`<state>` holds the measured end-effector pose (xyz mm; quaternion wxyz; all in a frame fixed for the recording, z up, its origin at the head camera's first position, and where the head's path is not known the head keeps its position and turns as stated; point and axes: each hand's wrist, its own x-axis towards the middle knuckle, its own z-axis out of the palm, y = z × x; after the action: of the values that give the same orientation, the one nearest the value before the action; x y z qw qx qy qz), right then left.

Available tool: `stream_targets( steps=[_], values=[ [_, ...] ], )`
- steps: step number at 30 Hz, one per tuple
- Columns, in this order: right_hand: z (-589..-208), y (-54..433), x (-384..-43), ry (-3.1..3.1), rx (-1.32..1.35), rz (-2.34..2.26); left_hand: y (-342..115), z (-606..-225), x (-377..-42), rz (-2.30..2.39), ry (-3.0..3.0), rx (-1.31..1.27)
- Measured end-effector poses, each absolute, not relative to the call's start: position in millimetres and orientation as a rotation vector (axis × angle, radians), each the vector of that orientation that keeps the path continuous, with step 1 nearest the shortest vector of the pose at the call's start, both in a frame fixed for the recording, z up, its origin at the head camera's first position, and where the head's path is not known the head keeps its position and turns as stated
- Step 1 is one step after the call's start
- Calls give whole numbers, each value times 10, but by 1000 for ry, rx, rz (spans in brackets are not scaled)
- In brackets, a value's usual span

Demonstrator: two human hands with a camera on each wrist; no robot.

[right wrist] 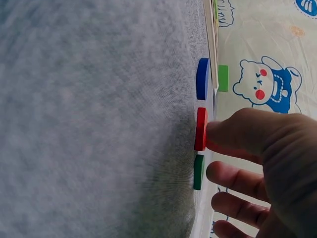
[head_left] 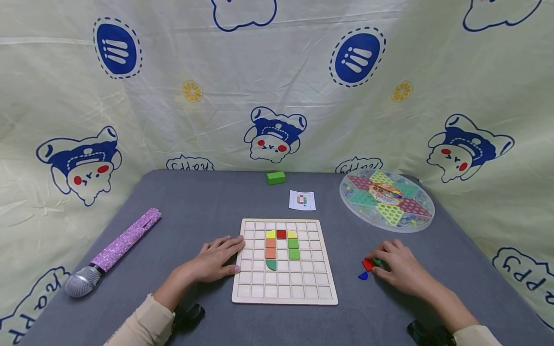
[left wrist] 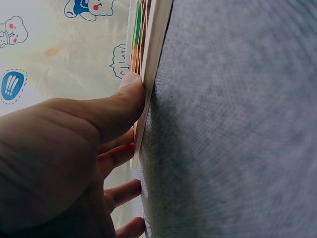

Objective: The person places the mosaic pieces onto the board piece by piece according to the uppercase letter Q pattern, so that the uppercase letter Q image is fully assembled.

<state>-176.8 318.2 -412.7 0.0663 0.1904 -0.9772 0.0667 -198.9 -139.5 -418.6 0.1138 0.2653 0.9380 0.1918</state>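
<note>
A pale wooden grid board (head_left: 254,291) lies mid-table, with yellow, red, orange, light green and dark green pieces in some of its cells. My left hand (head_left: 216,262) rests at its left edge, thumb and fingertips touching the rim and the fingers loosely extended. Over on the right, my right hand (head_left: 400,269) is low over three loose pieces. Its thumb tip is at the red piece (right wrist: 200,129), while the other fingers are spread and relaxed. The dark green piece (right wrist: 198,172) is partly under the hand in the head view. A blue piece (head_left: 363,276) lies beside the red one.
Behind the board lies a small printed card (head_left: 303,201) with a coloured grid pattern. A green block (head_left: 275,178) stands at the table's back edge. A round patterned box (head_left: 363,211) is at back right, and a glittery purple microphone (head_left: 125,242) lies at left.
</note>
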Motion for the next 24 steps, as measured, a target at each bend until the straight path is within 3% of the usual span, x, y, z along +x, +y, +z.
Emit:
stream_targets(
  steps=[24],
  values=[
    [-4089,3079,-1760,-2869,617,233,-1392,-4182,-1990,550,2753,766]
  ],
)
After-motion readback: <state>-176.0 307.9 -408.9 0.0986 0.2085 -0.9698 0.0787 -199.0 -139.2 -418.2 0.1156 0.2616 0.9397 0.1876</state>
